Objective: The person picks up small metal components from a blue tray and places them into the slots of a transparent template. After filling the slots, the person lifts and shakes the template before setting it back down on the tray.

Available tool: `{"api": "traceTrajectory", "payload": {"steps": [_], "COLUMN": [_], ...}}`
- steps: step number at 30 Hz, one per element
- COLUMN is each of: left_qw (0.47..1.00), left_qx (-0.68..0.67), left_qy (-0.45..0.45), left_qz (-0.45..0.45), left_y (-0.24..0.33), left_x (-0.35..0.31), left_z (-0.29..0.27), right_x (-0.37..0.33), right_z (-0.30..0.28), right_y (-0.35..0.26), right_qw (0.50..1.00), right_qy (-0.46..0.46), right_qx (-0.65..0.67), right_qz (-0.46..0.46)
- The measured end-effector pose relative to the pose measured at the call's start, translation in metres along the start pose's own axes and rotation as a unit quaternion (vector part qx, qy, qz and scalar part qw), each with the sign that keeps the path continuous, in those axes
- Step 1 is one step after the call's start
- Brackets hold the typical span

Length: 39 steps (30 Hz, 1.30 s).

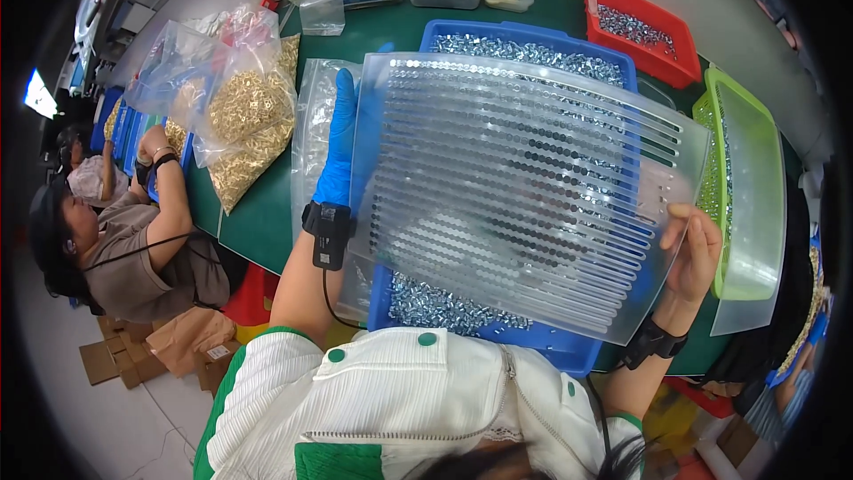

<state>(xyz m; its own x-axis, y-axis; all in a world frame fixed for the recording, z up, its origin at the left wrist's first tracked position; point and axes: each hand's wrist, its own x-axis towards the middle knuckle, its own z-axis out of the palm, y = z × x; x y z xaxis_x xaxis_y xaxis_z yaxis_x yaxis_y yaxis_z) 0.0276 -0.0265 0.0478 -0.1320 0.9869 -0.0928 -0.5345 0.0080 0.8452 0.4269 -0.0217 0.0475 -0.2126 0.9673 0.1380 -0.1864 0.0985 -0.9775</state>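
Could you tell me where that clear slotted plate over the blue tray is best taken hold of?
Probably by its two plain side margins, one from each side, as now: the left hand grips the slotted plate at its left edge, the right hand at its right corner. It is wide and thin, and the slotted middle offers no firm hold.

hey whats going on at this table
A person holds a clear slotted plastic tray in both hands above a blue bin of small silvery metal parts. The left hand, in a blue glove, grips the tray's left edge; the bare right hand grips its lower right corner. Many of the tray's slots hold rows of dark parts. A green basket and a red bin sit to the right, and bags of brass-coloured parts to the left.
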Motion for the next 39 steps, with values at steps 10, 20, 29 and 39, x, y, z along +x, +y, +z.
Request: {"api": "traceTrajectory", "payload": {"steps": [10,20,29,39], "left_qw": [0.999,1.0,0.998,0.992], "left_qx": [-0.027,-0.005,-0.038,-0.101], "left_qy": [-0.014,-0.001,-0.042,-0.063], "left_qz": [0.01,-0.005,0.032,0.028], "left_y": [-0.012,-0.006,-0.009,-0.011], "left_x": [0.015,0.007,0.011,0.011], "left_z": [-0.024,-0.006,-0.021,-0.026], "right_x": [0.006,0.005,0.016,0.057], "right_z": [0.006,0.004,0.007,0.128], "right_y": [0.001,0.0,0.009,-0.058], "right_qw": [0.999,0.998,0.985,0.833], "right_qy": [0.009,0.019,0.034,-0.081], "right_qx": [-0.033,-0.044,-0.142,-0.528], "right_qz": [0.026,0.035,0.093,-0.143]}}
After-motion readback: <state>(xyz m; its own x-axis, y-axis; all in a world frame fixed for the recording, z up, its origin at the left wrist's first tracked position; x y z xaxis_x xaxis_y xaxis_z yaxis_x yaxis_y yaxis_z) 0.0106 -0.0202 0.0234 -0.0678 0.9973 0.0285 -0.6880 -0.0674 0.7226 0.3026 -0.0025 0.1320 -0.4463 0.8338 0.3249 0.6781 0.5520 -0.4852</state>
